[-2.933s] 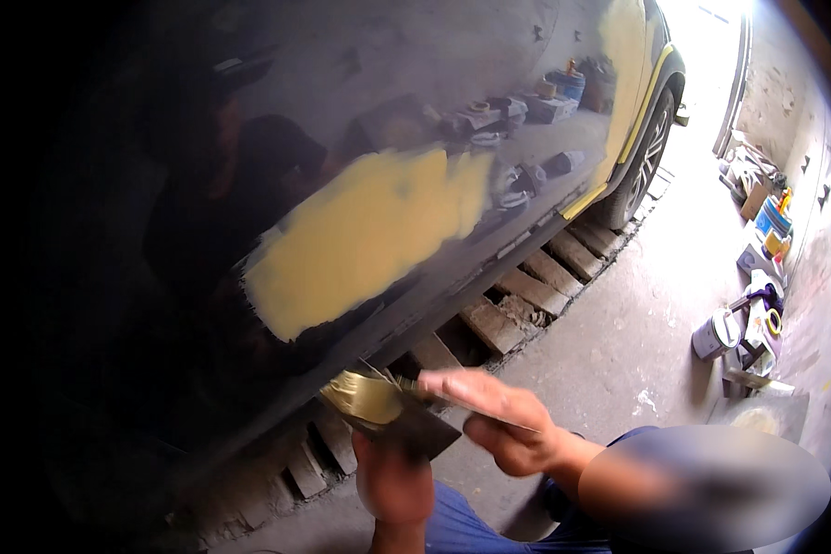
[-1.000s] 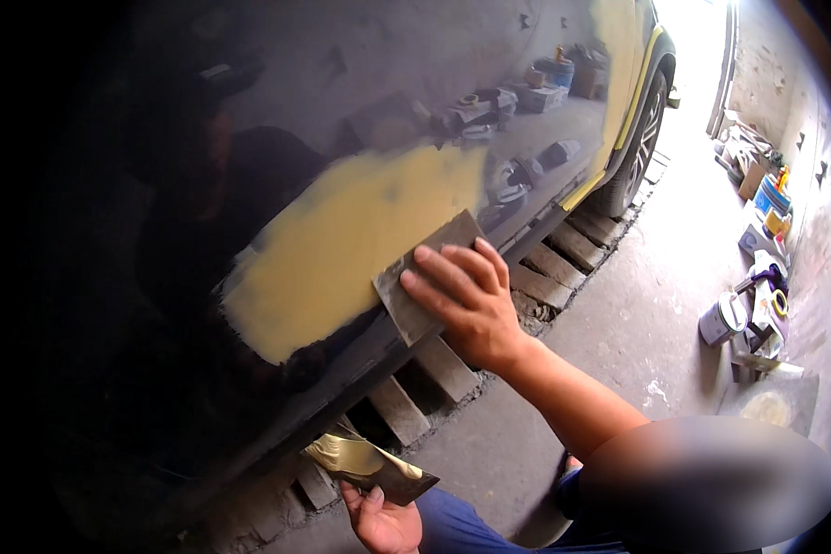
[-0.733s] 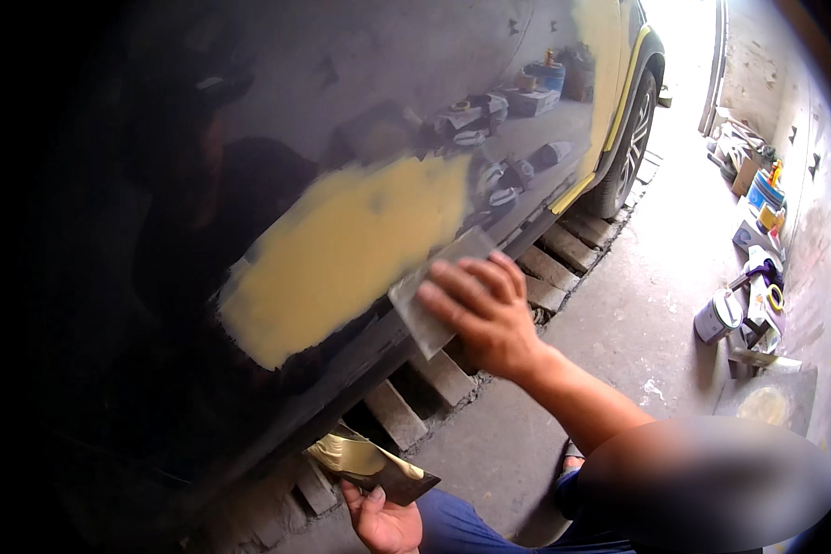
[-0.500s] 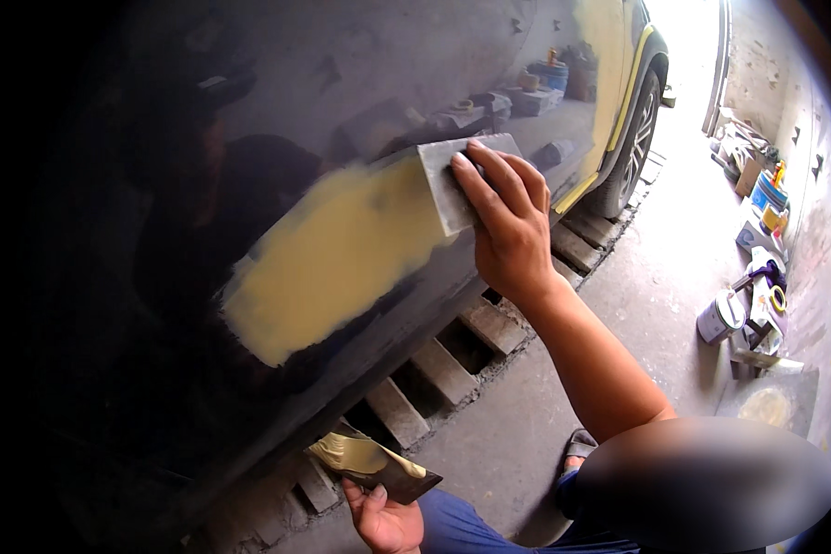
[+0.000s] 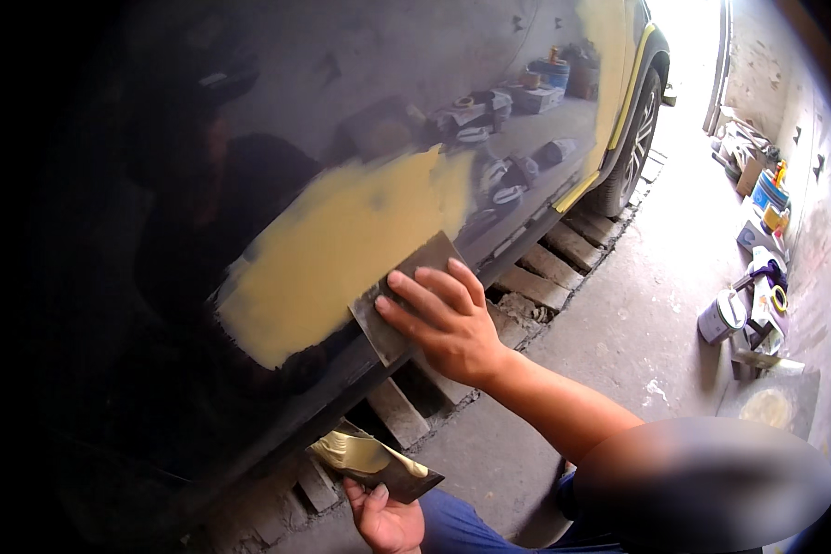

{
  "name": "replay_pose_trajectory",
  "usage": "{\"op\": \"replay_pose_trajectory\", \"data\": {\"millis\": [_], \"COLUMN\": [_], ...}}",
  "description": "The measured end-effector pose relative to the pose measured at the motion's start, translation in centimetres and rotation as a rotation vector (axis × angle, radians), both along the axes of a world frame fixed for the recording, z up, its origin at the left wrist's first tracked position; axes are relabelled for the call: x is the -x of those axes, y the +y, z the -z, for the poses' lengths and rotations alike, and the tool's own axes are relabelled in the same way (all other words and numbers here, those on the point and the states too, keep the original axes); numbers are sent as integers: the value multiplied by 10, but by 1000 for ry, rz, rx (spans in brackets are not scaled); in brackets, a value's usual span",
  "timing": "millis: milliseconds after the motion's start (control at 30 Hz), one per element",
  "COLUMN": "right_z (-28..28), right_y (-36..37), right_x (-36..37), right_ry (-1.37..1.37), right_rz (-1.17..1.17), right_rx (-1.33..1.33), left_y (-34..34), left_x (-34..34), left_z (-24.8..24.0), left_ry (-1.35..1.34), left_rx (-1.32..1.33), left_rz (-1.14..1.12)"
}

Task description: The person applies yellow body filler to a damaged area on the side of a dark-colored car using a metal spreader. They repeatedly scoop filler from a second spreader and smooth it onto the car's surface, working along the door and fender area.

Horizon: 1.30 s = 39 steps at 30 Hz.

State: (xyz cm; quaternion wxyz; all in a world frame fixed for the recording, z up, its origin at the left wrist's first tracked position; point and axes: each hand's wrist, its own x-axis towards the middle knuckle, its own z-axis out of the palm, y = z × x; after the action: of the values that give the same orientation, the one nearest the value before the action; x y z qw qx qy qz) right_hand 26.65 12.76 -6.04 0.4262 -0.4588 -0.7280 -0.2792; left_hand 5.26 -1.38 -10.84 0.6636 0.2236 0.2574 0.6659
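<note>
A patch of yellow body filler [image 5: 342, 249] covers part of the dark car door panel [image 5: 185, 240]. My right hand [image 5: 448, 323] is closed on a flat grey putty spreader [image 5: 414, 277], which lies against the panel at the patch's lower right border. The fingers are pressed on its outer face; the thumb is hidden. Lower down, my left hand [image 5: 383, 517] pinches a dark mixing plate [image 5: 406, 483] by its near edge. Creamy yellow filler [image 5: 351, 452] is heaped on that plate, thickest at its left end.
Concrete slats [image 5: 397, 413] run along the floor under the car. Beyond them are the wheel [image 5: 639, 138] and the bright doorway. On the right by the wall stand a paint can [image 5: 721, 317], a blue tub [image 5: 768, 192], a tape roll [image 5: 778, 298] and a filler-smeared board [image 5: 768, 406].
My right hand has brought the spreader down and left, from the patch's upper right end to its lower border. More filler shows at that upper end. My left hand has hardly moved.
</note>
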Motion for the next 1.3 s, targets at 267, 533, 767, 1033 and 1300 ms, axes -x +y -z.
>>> {"op": "replay_pose_trajectory", "data": {"millis": [267, 533, 767, 1033, 1300], "right_z": [-33, -45, -3, -36, -40], "right_y": [4, 29, -28, -72, -84], "right_x": [-58, -61, -50, -49, -33], "right_ry": [91, 95, 8, 72, -196], "right_rz": [117, 58, -2, -179, -384], "right_rx": [-151, -159, 220, 157, 293], "left_y": [-1, -2, 9, 47, 52], "left_x": [-1, -2, -10, -41, -52], "left_z": [-5, -3, -15, -43, -57], "left_ry": [-12, -46, -45, 103, 155], "left_rx": [-41, -75, -93, -228, -360], "left_rz": [31, 48, 28, -36, -59]}}
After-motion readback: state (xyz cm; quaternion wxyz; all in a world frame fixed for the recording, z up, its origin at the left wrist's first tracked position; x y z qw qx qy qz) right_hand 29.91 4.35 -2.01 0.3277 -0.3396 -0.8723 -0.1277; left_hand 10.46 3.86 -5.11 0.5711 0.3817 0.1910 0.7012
